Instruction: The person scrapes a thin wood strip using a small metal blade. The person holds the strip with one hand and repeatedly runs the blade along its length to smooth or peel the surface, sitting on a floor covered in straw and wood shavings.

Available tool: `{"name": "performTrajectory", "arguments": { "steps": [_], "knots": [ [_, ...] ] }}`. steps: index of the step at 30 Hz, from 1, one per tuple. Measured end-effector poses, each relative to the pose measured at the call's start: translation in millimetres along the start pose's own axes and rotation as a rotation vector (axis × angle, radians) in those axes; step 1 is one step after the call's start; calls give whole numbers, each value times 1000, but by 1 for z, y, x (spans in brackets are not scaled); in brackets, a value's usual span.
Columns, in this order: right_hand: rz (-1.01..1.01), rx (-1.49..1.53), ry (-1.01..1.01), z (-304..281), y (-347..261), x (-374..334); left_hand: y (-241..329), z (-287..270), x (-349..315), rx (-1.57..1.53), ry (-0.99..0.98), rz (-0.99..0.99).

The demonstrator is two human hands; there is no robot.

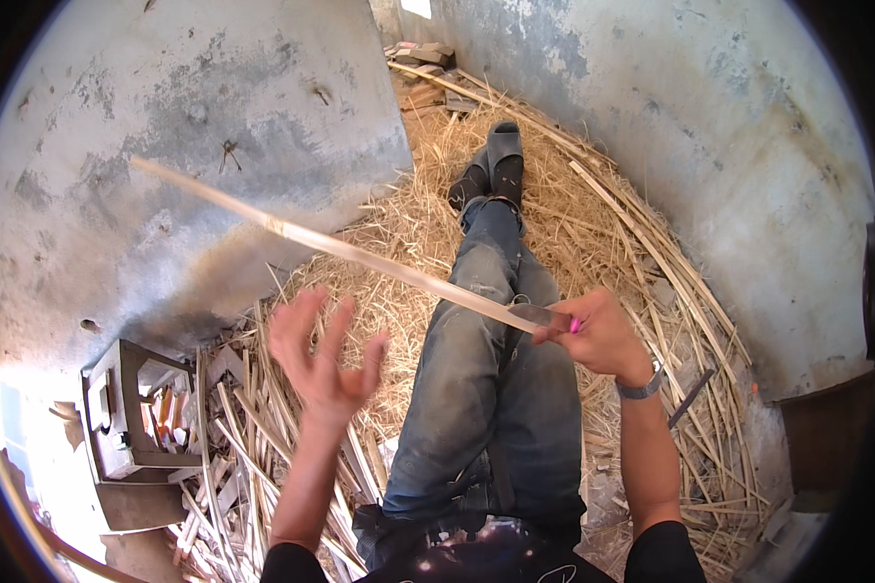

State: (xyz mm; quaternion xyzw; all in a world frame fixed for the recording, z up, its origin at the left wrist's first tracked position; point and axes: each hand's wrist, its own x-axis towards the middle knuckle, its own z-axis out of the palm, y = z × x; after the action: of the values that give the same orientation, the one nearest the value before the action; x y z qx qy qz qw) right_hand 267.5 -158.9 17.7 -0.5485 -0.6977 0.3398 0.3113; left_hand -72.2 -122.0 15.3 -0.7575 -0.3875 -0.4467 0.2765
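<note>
A long pale strip (360,255), which looks like split bamboo or wood, slants across my legs, its far end up by the left wall. My right hand (598,335) is closed at its near end, pinching the strip together with a grey knife blade (540,314) lying against it. The knife's handle is mostly hidden in my fist; a bright pink spot (576,325) shows between the fingers. Below the strip, my left hand (326,360) is open, its fingers spread and slightly blurred, touching nothing.
My crossed legs (496,389) stretch over a floor of shavings (379,291). Long strips (661,243) curve along the right wall. More strips (253,437) lie piled at left beside a metal-framed box (146,413). Bricks (423,53) sit at the far corner.
</note>
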Motion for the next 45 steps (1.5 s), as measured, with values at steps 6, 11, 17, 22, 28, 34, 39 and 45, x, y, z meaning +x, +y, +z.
{"name": "performTrajectory", "arguments": {
  "steps": [6,11,17,22,28,34,39,45],
  "knots": [
    [-73,-184,-92,-31,16,11,-73,-32,4,-137,-917,-140],
    [-115,-564,427,-19,27,31,-53,-19,-54,-671,-1185,-641],
    [-23,-146,453,51,23,20,23,10,-109,-893,-1040,-1028],
    [17,-173,104,117,22,-3,60,39,-97,-928,-957,-1071],
    [12,-470,97,157,35,-11,59,56,-99,-992,-1038,-1174],
    [-35,-492,63,160,37,-15,55,60,-113,-1040,-1054,-1241],
    [-11,-530,63,161,39,-13,56,56,-112,-1091,-1067,-1261],
    [-6,-558,88,157,47,-3,55,37,-126,-1191,-1000,-1312]
  ]
}}
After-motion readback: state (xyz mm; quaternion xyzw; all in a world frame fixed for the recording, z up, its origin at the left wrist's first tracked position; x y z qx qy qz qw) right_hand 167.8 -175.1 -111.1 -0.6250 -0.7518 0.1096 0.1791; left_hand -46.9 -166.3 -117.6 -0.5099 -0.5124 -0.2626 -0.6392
